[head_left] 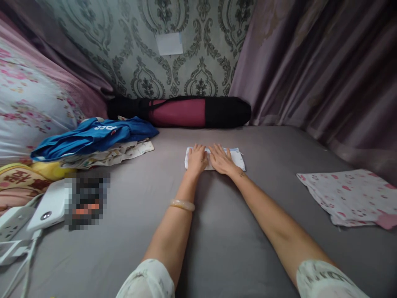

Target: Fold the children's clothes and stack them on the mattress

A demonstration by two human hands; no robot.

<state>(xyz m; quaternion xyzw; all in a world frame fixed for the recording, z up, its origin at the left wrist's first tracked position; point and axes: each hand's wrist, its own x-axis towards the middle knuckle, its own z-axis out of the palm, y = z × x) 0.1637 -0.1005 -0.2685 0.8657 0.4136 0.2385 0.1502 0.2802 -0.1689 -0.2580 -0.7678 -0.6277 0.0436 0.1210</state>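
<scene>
- Both hands are stretched out and lying flat, palms down, on a small folded white cloth [237,156] in the middle of the bed [223,240] – fingers spread, not gripping anything, just pressing on it.
- The left hand [196,158] covers the left half of the cloth, and the right hand [221,159] sits right next to it, thumbs almost touching.
- There's a pale bangle [182,204] on the left wrist, and both arms come out of light patterned sleeves at the bottom of the view.
- The bed has a plain grey sheet, and the cloth lies toward its far end, well apart from everything else.
- Off to the right lies a flat white piece of fabric with pink prints [350,198].
- To the left there's a pile of clothes with a blue shirt [93,135] on top, plus a floral pillow [31,103] behind it.
- Near the left edge – a white power strip [12,223] with cables, and a white gadget beside a blurred-out patch.
- At the far end, against the patterned wall, lies a rolled mat in a black and maroon bag [180,111].
- Purple curtains [325,70] hang along the right side.
</scene>
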